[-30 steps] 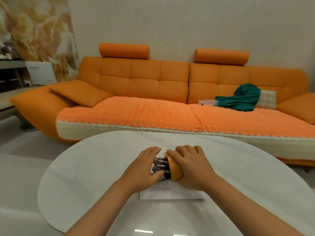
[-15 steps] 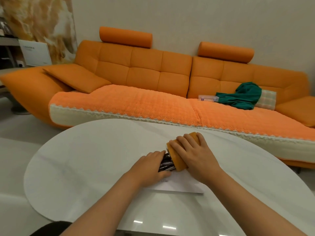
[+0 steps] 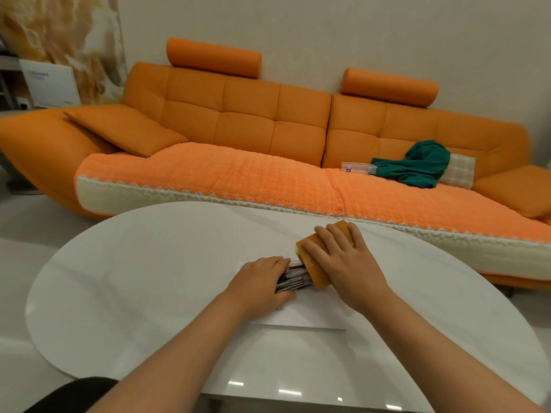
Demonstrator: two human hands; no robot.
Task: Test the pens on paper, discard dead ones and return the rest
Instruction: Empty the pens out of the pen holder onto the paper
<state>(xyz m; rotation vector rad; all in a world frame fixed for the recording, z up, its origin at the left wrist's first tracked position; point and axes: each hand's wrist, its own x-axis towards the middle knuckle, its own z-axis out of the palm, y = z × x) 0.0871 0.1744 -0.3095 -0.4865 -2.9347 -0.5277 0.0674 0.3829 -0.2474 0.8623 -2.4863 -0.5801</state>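
Gripping pens [image 3: 293, 280], left hand [image 3: 259, 286]; right hand [image 3: 343, 263] clasping tipped orange holder [image 3: 317, 277], over paper [image 3: 313, 317]

A bundle of dark and silvery pens [image 3: 293, 280] lies nearly flat just right of the frame's centre, their far ends inside an orange holder [image 3: 312, 268] and their near ends wrapped by the left hand [image 3: 259, 286]. The orange holder is a smooth, boxy container tipped on its side at a slant, its mouth facing lower left, and the right hand [image 3: 343, 263] lies over it and holds it. Beneath both lies a white sheet of paper [image 3: 313, 315], flat, with faint small print near its left part and its near edge showing below the hands.
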